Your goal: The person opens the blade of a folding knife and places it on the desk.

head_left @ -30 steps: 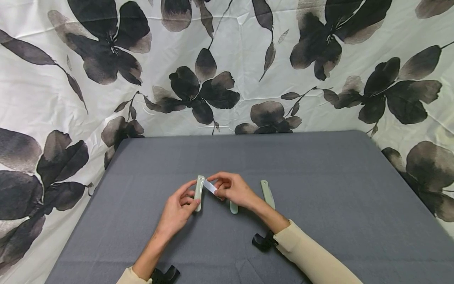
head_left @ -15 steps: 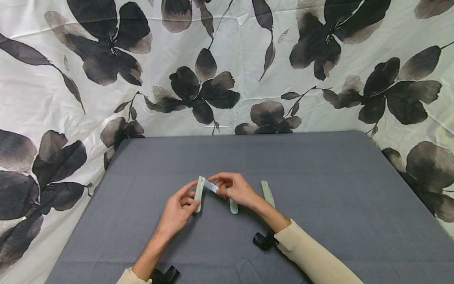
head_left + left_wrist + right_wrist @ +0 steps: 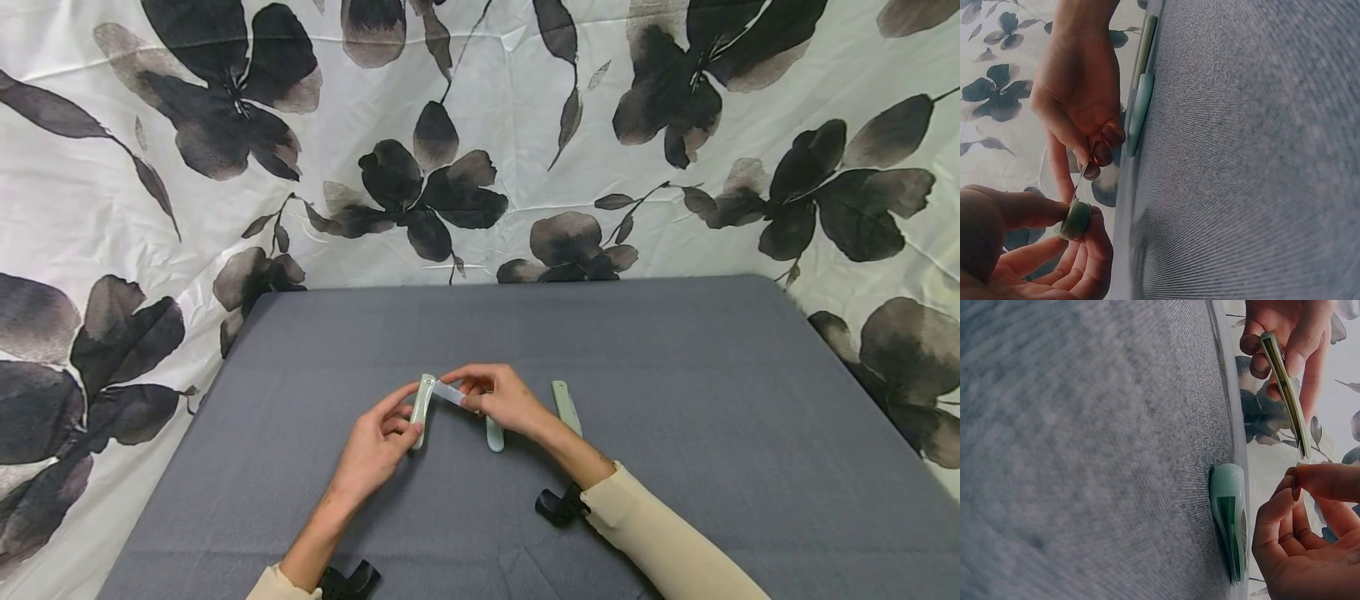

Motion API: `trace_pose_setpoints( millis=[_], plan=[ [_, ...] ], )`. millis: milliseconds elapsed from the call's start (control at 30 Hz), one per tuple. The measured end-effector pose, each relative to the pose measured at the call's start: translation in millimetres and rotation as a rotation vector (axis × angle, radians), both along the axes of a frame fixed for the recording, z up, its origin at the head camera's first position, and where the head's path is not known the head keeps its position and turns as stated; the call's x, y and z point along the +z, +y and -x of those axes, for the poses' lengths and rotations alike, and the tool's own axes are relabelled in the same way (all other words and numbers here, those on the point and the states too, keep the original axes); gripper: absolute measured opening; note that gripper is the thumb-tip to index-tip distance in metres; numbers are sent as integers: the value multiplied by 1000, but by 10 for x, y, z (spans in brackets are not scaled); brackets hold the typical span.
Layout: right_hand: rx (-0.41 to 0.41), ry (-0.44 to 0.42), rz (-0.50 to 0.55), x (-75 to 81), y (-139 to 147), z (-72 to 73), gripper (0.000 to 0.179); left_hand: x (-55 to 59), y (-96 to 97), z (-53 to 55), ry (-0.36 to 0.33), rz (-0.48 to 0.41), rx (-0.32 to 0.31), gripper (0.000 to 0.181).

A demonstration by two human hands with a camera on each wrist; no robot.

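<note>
My left hand (image 3: 373, 446) grips the pale green handle of a folding knife (image 3: 422, 417) between thumb and fingers, above the table. Its silver blade (image 3: 448, 392) sticks out at an angle from the top end of the handle. With thumb and fingers, my right hand (image 3: 506, 407) pinches that blade. In the right wrist view the handle's long slot (image 3: 1285, 390) faces the camera. A mint green folding knife (image 3: 495, 436) lies on the table, partly hidden behind my right hand. Farther right lies another pale green folding knife (image 3: 566, 408), some of its blade edge showing.
A grey cloth covers the table (image 3: 675, 358). Behind it hangs a white curtain (image 3: 525, 100) printed with dark flowers. Black cameras are strapped to both wrists, the right one (image 3: 558, 507) close above the cloth.
The blade has swung a little farther out from the handle, toward level, with my right fingers still pinching it. My left hand and the knives on the table have hardly moved.
</note>
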State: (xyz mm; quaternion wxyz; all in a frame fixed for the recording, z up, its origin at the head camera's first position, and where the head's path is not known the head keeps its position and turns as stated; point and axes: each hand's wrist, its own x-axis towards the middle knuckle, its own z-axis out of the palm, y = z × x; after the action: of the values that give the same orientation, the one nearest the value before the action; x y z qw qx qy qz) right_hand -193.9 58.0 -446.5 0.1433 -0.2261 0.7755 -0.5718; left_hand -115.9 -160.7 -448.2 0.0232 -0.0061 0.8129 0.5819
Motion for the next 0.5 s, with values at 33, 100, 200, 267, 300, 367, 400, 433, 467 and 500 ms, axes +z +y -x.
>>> trace_pose_setpoints(
  millis=[33, 100, 200, 267, 300, 367, 400, 433, 467, 500],
  plan=[
    [0, 0, -2, -1, 0, 1, 39, 2, -2, 0, 1, -1, -1, 59],
    [-1, 1, -6, -3, 0, 5, 39, 3, -5, 1, -2, -5, -2, 59],
    [-2, 4, -11, 0, 4, 8, 38, 6, -10, 5, -3, -9, -2, 59],
    [-1, 8, -13, -8, 11, 12, 37, 1, -12, 9, -10, -10, -2, 59],
    [-1, 11, -16, -13, 14, 13, 37, 2, -14, 9, -11, -11, -4, 60],
    [2, 17, -19, -19, 19, 15, 36, 1, -16, 14, -14, -14, -6, 60],
    [4, 21, -20, -25, 23, 18, 36, 1, -19, 14, -16, -16, -6, 60],
    [5, 25, -21, -28, 24, 19, 35, 0, -22, 15, -17, -18, -7, 60],
    [6, 28, -24, -25, 24, 18, 35, 1, -25, 16, -18, -17, -6, 60],
    [6, 29, -25, -22, 25, 17, 35, 0, -27, 17, -18, -18, -7, 60]
  ],
)
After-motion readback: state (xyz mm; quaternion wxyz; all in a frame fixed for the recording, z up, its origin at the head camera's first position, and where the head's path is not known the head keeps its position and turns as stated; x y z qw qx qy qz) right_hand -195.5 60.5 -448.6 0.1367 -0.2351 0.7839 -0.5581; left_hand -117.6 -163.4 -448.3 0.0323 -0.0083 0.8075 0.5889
